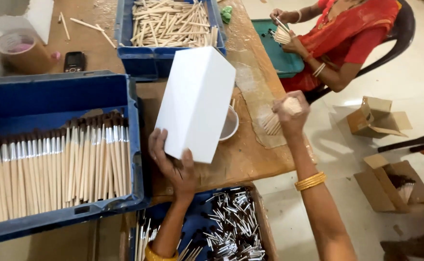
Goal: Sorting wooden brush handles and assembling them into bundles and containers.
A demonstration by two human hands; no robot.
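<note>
My left hand [173, 164] grips the lower end of a plain white box [196, 101] and holds it tilted above the wooden table [241, 159]. My right hand [291, 115] is closed around a bundle of pale wooden sticks [272, 122] at the table's right edge. A small white bowl [230, 124] sits partly hidden behind the box.
A blue crate [52, 96] on the left holds a row of finished brushes. Another blue crate [171, 24] of bare sticks is at the back. A box of metal ferrules [231, 227] lies below. A person in red [347, 38] sits opposite holding sticks. Cardboard boxes [376, 118] lie on the floor.
</note>
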